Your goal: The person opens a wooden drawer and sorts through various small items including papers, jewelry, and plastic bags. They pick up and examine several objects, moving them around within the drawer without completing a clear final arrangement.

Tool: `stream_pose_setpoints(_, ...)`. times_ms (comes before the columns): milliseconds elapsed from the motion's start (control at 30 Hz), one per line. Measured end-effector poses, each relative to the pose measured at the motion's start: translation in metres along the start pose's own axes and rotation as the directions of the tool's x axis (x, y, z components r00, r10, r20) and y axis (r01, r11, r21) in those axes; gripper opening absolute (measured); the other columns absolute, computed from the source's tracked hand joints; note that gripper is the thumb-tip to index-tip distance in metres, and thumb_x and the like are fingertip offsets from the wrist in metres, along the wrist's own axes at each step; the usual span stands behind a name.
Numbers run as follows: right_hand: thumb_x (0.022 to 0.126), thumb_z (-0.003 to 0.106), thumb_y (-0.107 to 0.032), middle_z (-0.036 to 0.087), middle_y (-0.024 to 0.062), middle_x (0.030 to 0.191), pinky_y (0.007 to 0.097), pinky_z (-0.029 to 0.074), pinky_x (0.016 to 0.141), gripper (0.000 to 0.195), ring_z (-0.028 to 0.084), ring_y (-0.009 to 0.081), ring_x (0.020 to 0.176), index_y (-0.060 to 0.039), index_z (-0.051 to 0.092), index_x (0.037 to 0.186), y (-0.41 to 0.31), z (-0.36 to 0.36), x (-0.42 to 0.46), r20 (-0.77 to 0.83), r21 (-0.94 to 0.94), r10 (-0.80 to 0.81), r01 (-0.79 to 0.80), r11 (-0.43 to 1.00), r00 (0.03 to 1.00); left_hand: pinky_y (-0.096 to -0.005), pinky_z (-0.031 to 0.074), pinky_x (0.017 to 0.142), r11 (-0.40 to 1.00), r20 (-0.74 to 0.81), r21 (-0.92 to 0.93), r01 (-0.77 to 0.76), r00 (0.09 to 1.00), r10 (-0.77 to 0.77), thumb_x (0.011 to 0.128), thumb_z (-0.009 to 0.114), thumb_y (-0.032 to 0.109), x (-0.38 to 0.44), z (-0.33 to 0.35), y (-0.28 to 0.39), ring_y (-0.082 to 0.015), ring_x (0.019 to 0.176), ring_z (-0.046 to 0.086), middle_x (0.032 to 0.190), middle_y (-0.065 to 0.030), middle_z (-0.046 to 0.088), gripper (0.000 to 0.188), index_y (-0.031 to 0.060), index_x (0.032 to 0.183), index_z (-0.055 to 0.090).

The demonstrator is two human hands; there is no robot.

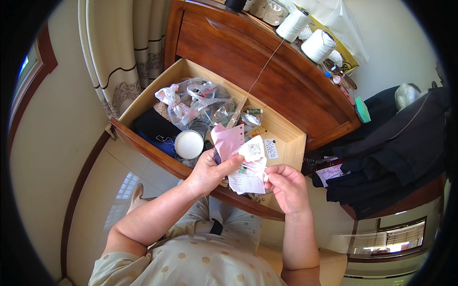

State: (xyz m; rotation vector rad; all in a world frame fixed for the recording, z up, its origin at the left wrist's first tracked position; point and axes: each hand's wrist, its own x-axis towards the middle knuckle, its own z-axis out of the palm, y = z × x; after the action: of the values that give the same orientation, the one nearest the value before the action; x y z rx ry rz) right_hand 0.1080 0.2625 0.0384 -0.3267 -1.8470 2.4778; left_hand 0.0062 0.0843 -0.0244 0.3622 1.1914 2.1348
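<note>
Above the open wooden drawer (286, 123), my left hand (211, 171) grips a bunch of papers with the thumb on top. In the bunch are a pink sheet (229, 140) with punched holes, and white paper slips (247, 182) bearing print and a square code. My right hand (288, 184) pinches a small white bit (266, 177) at the right edge of the slips; whether it is a paper corner or a separate piece I cannot tell. Below the hands the drawer holds clear plastic bags (200, 96), a round white-topped container (189, 144) and a printed card (271, 148).
A thin wooden divider (237, 112) crosses the drawer, with a green thread spool (254, 111) beside it. White thread cones (318, 45) stand on the chest's top (264, 25). A curtain (107, 46) hangs at left. Dark clothes (390, 143) lie at right.
</note>
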Motion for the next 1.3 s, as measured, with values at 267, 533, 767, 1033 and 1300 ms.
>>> stream_pose_setpoints(267,0.085,0.060,-0.003,0.063,0.0056,0.089,0.0234,0.048,0.068,0.012,0.058,0.0098,0.077,0.0002,0.061,0.096,-0.007,-0.014,0.000,0.003,-0.086,-0.087,0.087,0.992,0.996,-0.0213,0.045,0.059,0.989,-0.172,-0.098,-0.111,0.981,0.093,0.088,0.064,0.023,0.009,-0.009,-0.007,-0.0055,0.072,0.056,0.086,0.0010,0.063,0.023,0.0046,0.101,0.062)
stream_pose_setpoints(533,0.089,0.058,-0.010,0.062,0.0006,0.089,0.0220,0.045,0.068,0.013,0.056,0.0068,0.078,-0.0026,0.060,0.100,-0.018,-0.091,0.025,-0.292,-0.572,-0.317,0.101,0.814,0.902,-0.0294,0.050,0.078,0.960,-0.357,-0.052,-0.274,0.903,0.239,0.082,0.069,0.018,0.020,-0.063,0.032,-0.0138,0.085,0.062,0.095,-0.0049,0.064,0.029,0.0025,0.105,0.060)
stream_pose_setpoints(767,0.085,0.062,-0.011,0.067,0.0090,0.085,0.0263,0.049,0.070,0.016,0.062,0.0131,0.077,-0.0008,0.063,0.097,0.011,-0.155,0.090,-0.262,-0.862,-0.296,-0.085,0.500,0.919,-0.0352,0.053,0.080,0.923,-0.517,0.030,-0.385,0.784,0.344,0.084,0.066,0.016,0.034,-0.110,0.051,-0.0209,0.090,0.063,0.100,-0.0116,0.062,0.038,-0.0041,0.113,0.052)
stream_pose_setpoints(1033,0.081,0.064,-0.015,0.066,0.0179,0.093,0.0336,0.049,0.081,0.021,0.064,0.0278,0.090,-0.0018,0.067,0.097,0.046,-0.201,0.192,-0.260,-0.965,0.049,-0.259,-0.033,0.964,-0.0319,0.052,0.078,0.954,-0.593,0.081,-0.289,0.756,0.279,0.082,0.068,0.013,0.035,-0.115,0.044,-0.0183,0.088,0.063,0.100,-0.0110,0.061,0.041,-0.0057,0.114,0.049)
stream_pose_setpoints(1300,0.064,0.076,-0.043,0.065,0.0223,0.093,0.0349,0.050,0.079,0.056,0.064,0.0305,0.090,0.0050,0.067,0.091,0.051,-0.182,0.207,-0.474,-0.876,0.333,-0.397,-0.273,0.815,-0.0310,0.053,0.074,0.973,-0.584,0.111,-0.203,0.779,0.229,0.083,0.068,0.017,0.023,-0.125,0.041,-0.0163,0.080,0.063,0.093,-0.0085,0.063,0.033,0.0004,0.108,0.055)
